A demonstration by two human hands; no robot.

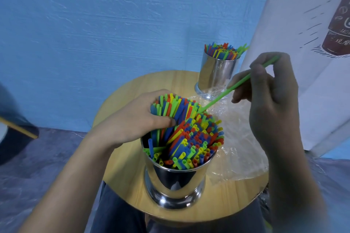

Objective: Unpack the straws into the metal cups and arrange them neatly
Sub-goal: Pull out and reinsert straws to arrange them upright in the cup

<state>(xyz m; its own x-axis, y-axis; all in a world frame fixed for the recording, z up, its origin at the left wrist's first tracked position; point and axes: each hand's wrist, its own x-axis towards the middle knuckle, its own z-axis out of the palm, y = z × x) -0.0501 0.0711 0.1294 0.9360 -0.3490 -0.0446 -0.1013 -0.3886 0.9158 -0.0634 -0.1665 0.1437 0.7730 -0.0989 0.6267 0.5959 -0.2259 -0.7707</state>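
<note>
Near the front edge of the round pale wooden bench (pixel 227 200), working over the tall polished metal cup (pixel 176 183), crowded with thin plastic straws (pixel 197 142) in red, blue, yellow and green. Curling the left grip (pixel 140 117) round a bunch of those straws at the cup's far-left rim, with the thumb pressing across them, leaning them aside and baring a dark gap inside the left wall. Pinching one long green plastic straw (pixel 223 94) in the right grip (pixel 269 100), between thumb and fingertips, with its upper end past the knuckles and its lower tip touching the straw tops at the cup's far side. Leaving alone the second polished metal cup (pixel 216 73), standing full of straws near the bench's far right edge, well apart. Ignoring the crumpled clear plastic wrapping (pixel 240 138) lying between the cups and along the right edge.

Probably seating this loose straw among the rest. Doing it well:
- Tipping it steeper before pushing.
- Steering the tip toward the bared gap, not onto the packed tops.
- Sliding it down gently, pinching lightly and avoiding a kink.
- Holding the bunch aside without crushing it.
- Bearing downward only, guarding against tipping the tall cup.
- Easing the bunch back upright afterwards, levelling the tops.
</note>
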